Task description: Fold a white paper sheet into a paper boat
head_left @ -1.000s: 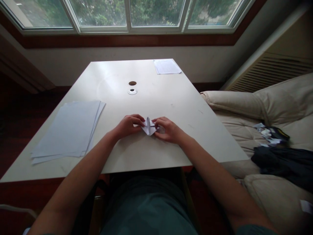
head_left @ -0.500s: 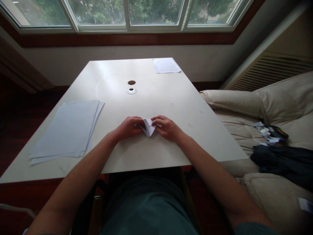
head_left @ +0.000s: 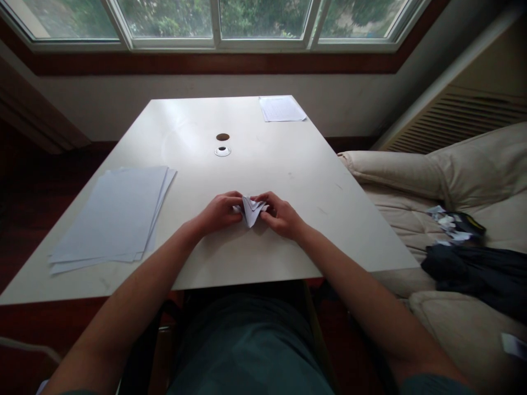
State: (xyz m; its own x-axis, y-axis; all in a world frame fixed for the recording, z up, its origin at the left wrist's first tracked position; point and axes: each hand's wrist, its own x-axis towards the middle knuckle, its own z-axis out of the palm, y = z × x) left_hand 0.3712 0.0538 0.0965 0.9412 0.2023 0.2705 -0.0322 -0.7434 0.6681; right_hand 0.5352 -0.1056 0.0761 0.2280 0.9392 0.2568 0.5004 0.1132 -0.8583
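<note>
Well, the left hand [head_left: 219,213] and the right hand [head_left: 280,216] are meeting over a small folded white paper piece [head_left: 250,211], and each grip is closed on it from its own side, pinching the layered paper between the fingers. The piece is sitting between the hands, toward the near edge of the white tabletop [head_left: 288,164], though I cannot tell whether it is touching the surface or being held just above it. Its pointed end is aiming toward the person.

It is probably handling as a very light thing, crisp along its creases but soft at its thin flaps, so a hard squeeze could crumple it, and the loose layers could spring apart. The thick folded centre looks like the safest place to take hold, rather than the flap tips.

A loose stack of white paper sheets [head_left: 111,214] is lying on the tabletop to the left, and a smaller stack of printed sheets [head_left: 281,108] is lying at the far edge. A cream sofa [head_left: 395,173] is standing to the right.
</note>
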